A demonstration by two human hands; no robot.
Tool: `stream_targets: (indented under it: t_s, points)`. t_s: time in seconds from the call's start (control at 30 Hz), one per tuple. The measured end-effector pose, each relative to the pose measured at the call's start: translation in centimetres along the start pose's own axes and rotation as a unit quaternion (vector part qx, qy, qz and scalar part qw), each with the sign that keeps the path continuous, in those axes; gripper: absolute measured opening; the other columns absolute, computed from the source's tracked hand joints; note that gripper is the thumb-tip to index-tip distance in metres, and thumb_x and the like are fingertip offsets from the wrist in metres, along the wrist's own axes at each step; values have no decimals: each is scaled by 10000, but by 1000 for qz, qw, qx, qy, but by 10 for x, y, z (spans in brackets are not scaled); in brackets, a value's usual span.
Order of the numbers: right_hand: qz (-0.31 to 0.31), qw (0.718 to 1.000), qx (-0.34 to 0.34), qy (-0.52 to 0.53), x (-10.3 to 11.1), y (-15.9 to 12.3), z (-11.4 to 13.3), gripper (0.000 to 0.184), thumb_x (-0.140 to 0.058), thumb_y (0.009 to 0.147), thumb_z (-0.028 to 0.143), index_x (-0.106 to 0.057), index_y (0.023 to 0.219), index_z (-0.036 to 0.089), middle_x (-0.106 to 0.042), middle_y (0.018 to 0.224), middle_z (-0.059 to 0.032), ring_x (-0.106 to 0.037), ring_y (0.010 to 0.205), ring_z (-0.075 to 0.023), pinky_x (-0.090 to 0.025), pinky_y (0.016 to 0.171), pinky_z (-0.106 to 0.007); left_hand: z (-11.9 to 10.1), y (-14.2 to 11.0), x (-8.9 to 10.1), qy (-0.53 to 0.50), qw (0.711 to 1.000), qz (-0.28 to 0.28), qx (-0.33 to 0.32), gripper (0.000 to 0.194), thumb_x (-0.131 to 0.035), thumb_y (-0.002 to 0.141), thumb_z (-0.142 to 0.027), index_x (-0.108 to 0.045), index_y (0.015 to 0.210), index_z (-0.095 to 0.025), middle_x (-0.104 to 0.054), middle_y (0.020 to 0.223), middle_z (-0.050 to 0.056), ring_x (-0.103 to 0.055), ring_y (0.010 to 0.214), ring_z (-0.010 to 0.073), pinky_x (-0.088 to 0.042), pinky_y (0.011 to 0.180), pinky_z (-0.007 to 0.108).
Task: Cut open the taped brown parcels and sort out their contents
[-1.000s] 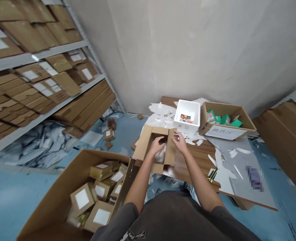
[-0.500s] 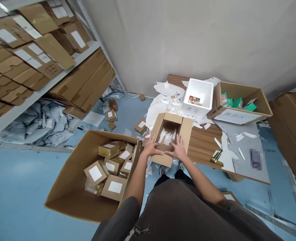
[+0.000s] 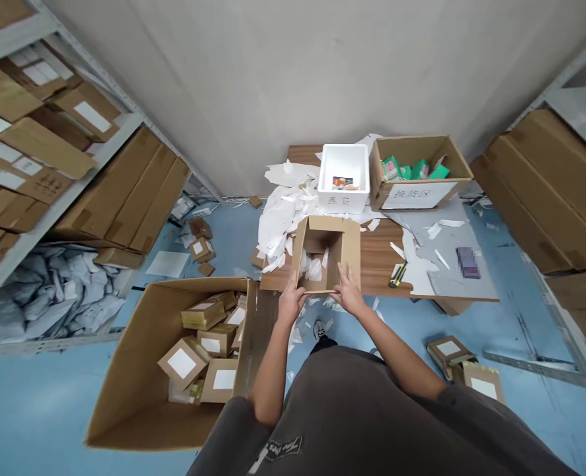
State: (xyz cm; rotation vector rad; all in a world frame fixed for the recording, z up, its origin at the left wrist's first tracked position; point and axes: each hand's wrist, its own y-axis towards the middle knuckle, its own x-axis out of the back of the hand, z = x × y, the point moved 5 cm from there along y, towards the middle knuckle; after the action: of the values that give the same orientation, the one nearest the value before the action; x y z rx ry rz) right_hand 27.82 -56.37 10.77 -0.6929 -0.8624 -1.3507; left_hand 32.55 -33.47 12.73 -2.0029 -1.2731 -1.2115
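An open cardboard box (image 3: 350, 251) sits at the front edge of the wooden table (image 3: 379, 248), its opening toward me. Inside lie crumpled white paper scraps (image 3: 315, 270). My left hand (image 3: 292, 301) grips the near left corner, thumb along the near rim. At the near right corner, my right hand (image 3: 348, 292) holds the box, fingers on the outspread right flap and thumb by the near edge. Undersides of both hands are hidden. A yellow and black box cutter (image 3: 398, 274) lies to the right on the table.
A white foam box (image 3: 343, 201) and a labelled carton (image 3: 417, 195) with green packets stand behind. Torn white paper (image 3: 278, 218) covers the table's left side. On my left is a large carton (image 3: 124, 390) of small parcels. Shelves (image 3: 99, 155) flank the wall; parcels (image 3: 449, 350) lie right.
The view has turned right. The box's near flap, which stuck out toward me under my thumbs, no longer does. My hands have moved from that flap to the near corners.
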Motion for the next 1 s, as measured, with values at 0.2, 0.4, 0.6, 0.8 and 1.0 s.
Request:
stream_targets:
  t_s: [0.2, 0.4, 0.6, 0.8, 1.0]
  points:
    - [-177, 981, -82, -16, 108, -104, -62, 51, -817, 891, 230, -812, 870, 184, -30, 1840, -14, 40, 1673, -470, -295, 1254, -773, -145, 14, -22, 3, 988, -80, -135, 84, -723, 964, -216, -793, 979, -260, -346, 1773, 62, -483, 1556, 322, -546, 1164, 459]
    - [-271, 927, -256, -41, 210, -255, -131, 112, -814, 906, 264, -831, 992, 195, -22, 1836, 1, -35, 1679, -459, -247, 1304, -727, -311, 38, -103, -30, 973, 25, -229, 158, -698, 978, -217, -805, 1082, -268, -235, 1813, 3, -340, 1631, 372, -466, 1248, 531]
    - [-338, 832, -434, -75, 253, -452, -177, 187, -798, 932, 338, -835, 1053, 201, -83, 1834, -12, -114, 1667, -483, -300, 1282, -724, -491, 2, -214, -57, 907, 193, -370, 187, -667, 1018, -312, -816, 1130, -301, -265, 1796, -39, -349, 1630, 340, -443, 1278, 545]
    - [-395, 706, -580, -97, 233, -626, -181, 212, -742, 955, 365, -835, 1080, 221, -169, 1828, -40, -120, 1671, -460, -319, 1281, -695, -632, -89, -302, -71, 809, 298, -503, 158, -743, 984, -357, -823, 1100, -285, -195, 1818, -34, -320, 1643, 342, -438, 1284, 497]
    - [-382, 635, -668, -63, 204, -718, -189, 579, -747, 928, 546, -701, 1392, 203, -371, 1728, -203, -237, 1620, -519, -323, 1207, -781, -701, -142, -321, -80, 732, 320, -597, 491, -725, 972, -283, -675, 1459, -255, -317, 1785, 78, -129, 1693, 375, -299, 1328, 633]
